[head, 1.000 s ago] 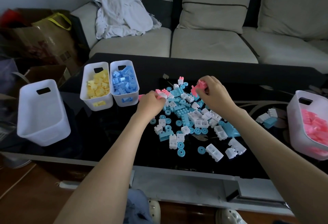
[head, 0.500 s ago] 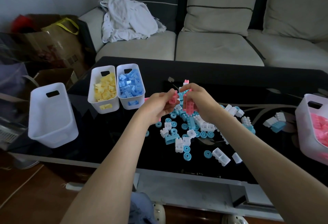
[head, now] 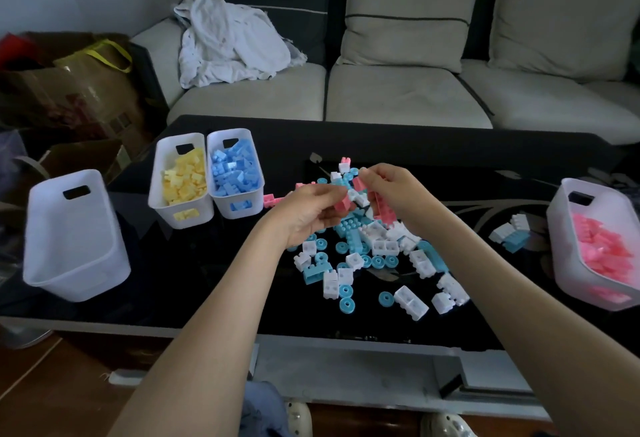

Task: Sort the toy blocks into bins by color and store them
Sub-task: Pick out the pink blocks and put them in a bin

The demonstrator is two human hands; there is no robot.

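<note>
Both hands are up over the pile (head: 377, 249). The left hand (head: 311, 211) pinches a pink block (head: 343, 204), and the right hand (head: 398, 194) curls round more pink pieces (head: 384, 210), close beside it. White and teal blocks lie scattered on the black table (head: 207, 281). The pink bin (head: 562, 246) sits far right, part full. The yellow bin (head: 178, 137) and blue bin (head: 228, 132) touch at left, with an empty bin (head: 69, 246) further left.

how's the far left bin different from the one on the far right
The far-left bin shows no blocks inside, while the far-right bin holds a heap of pink blocks. The far-left bin is fully in view; the far-right bin is cut off by the frame edge. Both are white plastic with a handle slot near the rim.
</note>
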